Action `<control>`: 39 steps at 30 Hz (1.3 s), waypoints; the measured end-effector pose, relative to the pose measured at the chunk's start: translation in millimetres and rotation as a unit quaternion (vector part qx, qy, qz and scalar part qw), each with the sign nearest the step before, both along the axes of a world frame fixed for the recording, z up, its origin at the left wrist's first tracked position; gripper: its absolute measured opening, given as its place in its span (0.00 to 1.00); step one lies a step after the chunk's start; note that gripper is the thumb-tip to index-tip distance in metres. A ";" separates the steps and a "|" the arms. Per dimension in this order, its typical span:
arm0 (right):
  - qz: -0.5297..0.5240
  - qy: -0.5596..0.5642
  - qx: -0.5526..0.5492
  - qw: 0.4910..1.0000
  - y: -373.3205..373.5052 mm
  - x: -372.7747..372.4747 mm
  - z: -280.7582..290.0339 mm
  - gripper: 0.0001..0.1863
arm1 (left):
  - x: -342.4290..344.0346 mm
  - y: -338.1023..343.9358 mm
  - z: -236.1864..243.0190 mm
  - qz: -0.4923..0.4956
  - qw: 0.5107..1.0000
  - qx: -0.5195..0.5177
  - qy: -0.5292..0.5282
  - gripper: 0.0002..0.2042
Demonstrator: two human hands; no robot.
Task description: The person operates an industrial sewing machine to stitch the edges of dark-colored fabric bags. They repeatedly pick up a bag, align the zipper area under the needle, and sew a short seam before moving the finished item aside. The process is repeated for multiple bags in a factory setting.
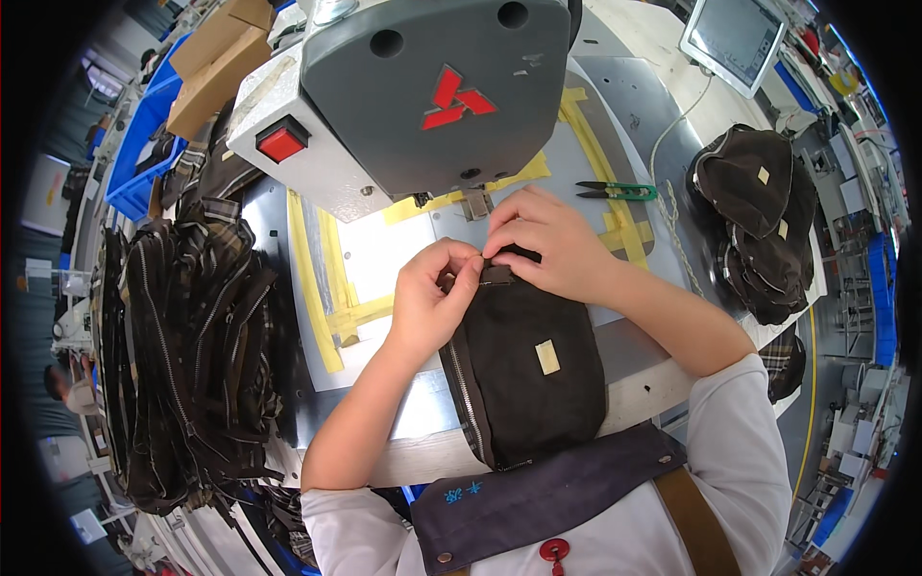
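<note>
A dark brown zippered fabric piece [528, 365] lies in front of me, its near end at the table's front edge. A pale sticker [547, 357] is on its face and a metal zipper [469, 398] runs down its left side. My left hand [430, 296] pinches the top edge of the piece by a small folded tab [497, 276]. My right hand [552, 245] is closed on the same edge just to the right, the fingertips of both hands nearly touching. Just beyond them is the metal clamp foot [476, 204] of a sewing machine [432, 96].
Left lies a heap of dark zippered pieces [182, 355], with a blue bin [144, 182] and cardboard box [221, 67] behind. Green-handled thread snips [617, 191] rest right of the machine. More dark pieces [754, 202] are stacked at right, below a screen [735, 38]. Yellow tape [317, 278] frames the plate.
</note>
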State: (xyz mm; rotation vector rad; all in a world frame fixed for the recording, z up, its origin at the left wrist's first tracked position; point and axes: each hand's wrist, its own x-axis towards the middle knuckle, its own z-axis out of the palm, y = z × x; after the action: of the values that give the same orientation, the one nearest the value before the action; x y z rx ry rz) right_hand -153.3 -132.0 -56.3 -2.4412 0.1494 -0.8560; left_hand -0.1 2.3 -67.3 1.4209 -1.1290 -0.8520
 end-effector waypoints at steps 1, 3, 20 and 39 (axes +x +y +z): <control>0.001 -0.001 -0.022 1.000 0.1 0.6 -0.2 0.08 | 0.4 0.3 -0.6 0.000 1.000 0.000 -0.001 0.03; 0.001 -0.006 -0.068 0.998 1.2 -0.4 -0.4 0.08 | 1.6 0.6 -7.9 0.028 0.999 -0.018 0.000 0.03; 0.002 -0.030 -0.178 0.984 12.8 -6.9 -2.6 0.12 | -0.6 1.1 -8.3 0.051 0.997 -0.022 0.046 0.01; -0.076 -0.070 -0.228 0.968 13.3 -1.1 -3.8 0.07 | -5.9 -5.1 -6.4 0.080 0.962 -0.139 -0.221 0.08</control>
State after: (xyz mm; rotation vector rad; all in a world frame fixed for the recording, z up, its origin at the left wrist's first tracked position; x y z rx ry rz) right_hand -154.4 -118.6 -60.1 -2.8045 0.0967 -1.2419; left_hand -6.0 -2.8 -73.7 1.4754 -1.3828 -0.2469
